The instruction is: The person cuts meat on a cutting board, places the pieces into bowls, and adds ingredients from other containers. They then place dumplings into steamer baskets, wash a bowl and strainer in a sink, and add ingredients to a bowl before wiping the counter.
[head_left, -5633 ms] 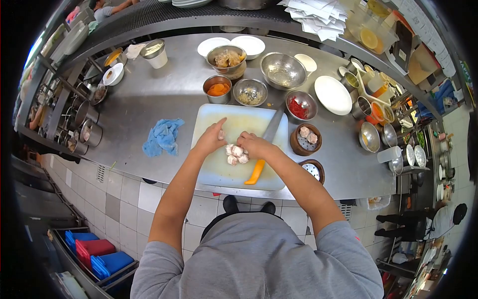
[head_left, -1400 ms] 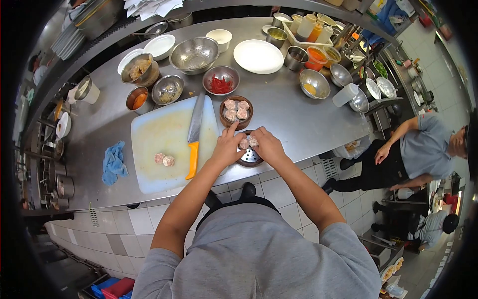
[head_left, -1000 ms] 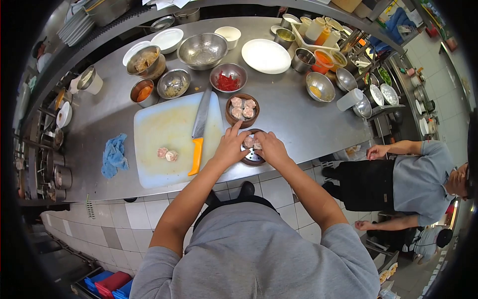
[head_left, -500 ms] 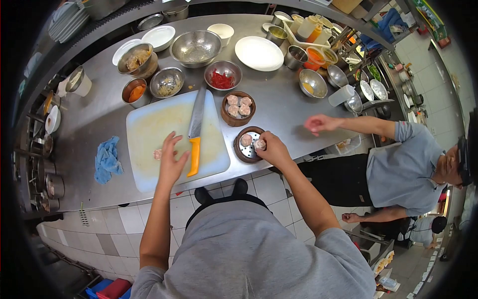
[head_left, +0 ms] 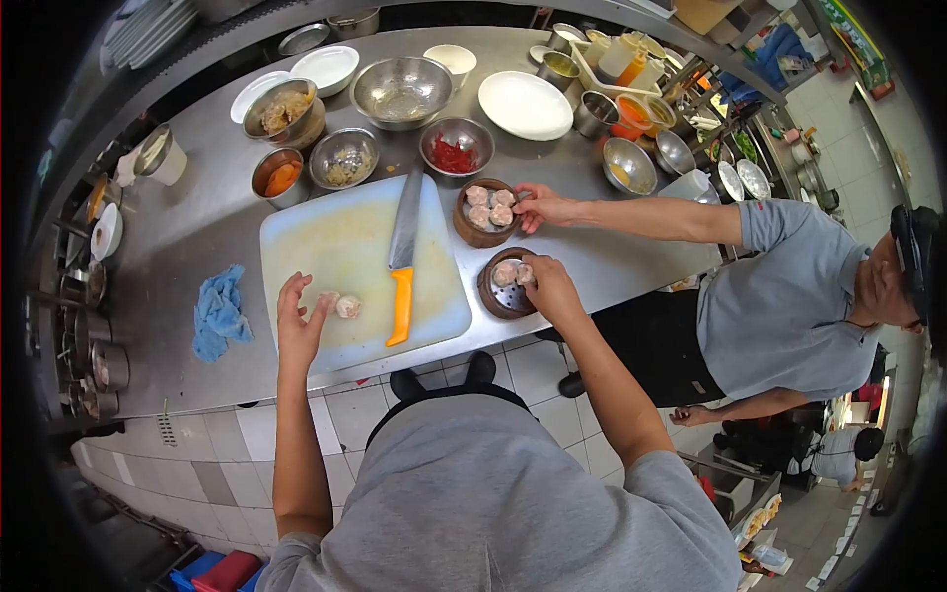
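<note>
My right hand reaches into the lower bamboo steamer, its fingertips closed on a shumai dumpling. A second shumai sits beside it on the perforated base. My left hand is open over the left part of the white cutting board, fingers apart, close to a pale shumai lying on the board. A knife with an orange handle lies along the board's right side. Several shumai fill the upper bamboo steamer.
A co-worker's hand touches the upper steamer from the right. Behind the board stand bowls of red strips, chopped filling and orange pieces. A blue cloth lies left. A white oval plate lies farther back.
The co-worker's hand has come left to the upper steamer. My left hand has moved left, leaving the shumai on the board more visible. My right hand stays at the lower steamer.
</note>
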### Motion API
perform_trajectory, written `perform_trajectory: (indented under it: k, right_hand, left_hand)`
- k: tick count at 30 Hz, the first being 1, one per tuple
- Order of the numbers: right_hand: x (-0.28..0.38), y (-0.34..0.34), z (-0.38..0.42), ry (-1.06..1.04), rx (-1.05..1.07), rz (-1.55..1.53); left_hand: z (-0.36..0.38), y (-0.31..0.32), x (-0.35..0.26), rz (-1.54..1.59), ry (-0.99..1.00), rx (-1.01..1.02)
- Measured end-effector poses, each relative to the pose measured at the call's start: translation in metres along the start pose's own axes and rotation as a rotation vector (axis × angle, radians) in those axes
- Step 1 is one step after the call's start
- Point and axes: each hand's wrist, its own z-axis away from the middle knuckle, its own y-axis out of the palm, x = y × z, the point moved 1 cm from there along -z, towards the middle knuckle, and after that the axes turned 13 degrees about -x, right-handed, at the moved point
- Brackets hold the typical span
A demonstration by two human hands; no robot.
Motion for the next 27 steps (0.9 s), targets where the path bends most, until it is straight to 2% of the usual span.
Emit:
perform_trajectory:
  k: [5,7,11,13,14,16,17,19,23,25,26,27]
  right_hand:
    - [0.012,-0.008,0.001,0.003,0.009,-0.061]
    - [0.022,-0.012,0.005,-0.053,-0.006,0.094]
    - [0.005,-0.003,0.002,-0.019,0.08,0.154]
    - [0.001,-0.007,0.0,0.16,0.021,-0.107]
    - [0.001,-0.007,0.0,0.155,0.023,-0.103]
    - [0.005,-0.01,0.004,0.323,0.004,-0.296]
    - [0.007,-0.011,0.005,0.324,0.003,-0.293]
    - [0.022,-0.014,0.003,-0.115,-0.187,-0.075]
    - [-0.006,0.002,0.008,-0.232,-0.196,-0.008]
    - [-0.016,0.013,0.012,0.36,-0.092,-0.643]
    - [-0.022,0.011,0.015,0.361,-0.093,-0.638]
    - [-0.01,-0.003,0.013,0.591,-0.06,-0.996]
  left_hand:
    - [0.0,-0.02,0.017,-0.026,-0.031,-0.002]
    - [0.003,-0.025,0.025,-0.014,-0.06,-0.009]
    - [0.006,-0.03,0.039,0.013,-0.078,-0.03]
    - [0.006,-0.031,0.043,0.027,-0.083,-0.044]
    - [0.007,-0.031,0.045,0.036,-0.099,-0.05]
    - [0.008,-0.029,0.048,0.048,-0.115,-0.052]
    - [0.008,-0.027,0.049,0.064,-0.12,-0.046]
    - [0.008,-0.024,0.05,0.077,-0.125,-0.042]
    - [0.008,-0.019,0.052,0.096,-0.12,-0.045]
    - [0.008,-0.019,0.054,0.134,-0.131,-0.049]
    - [0.008,-0.021,0.055,0.168,-0.15,-0.058]
    - [0.007,-0.022,0.055,0.203,-0.169,-0.067]
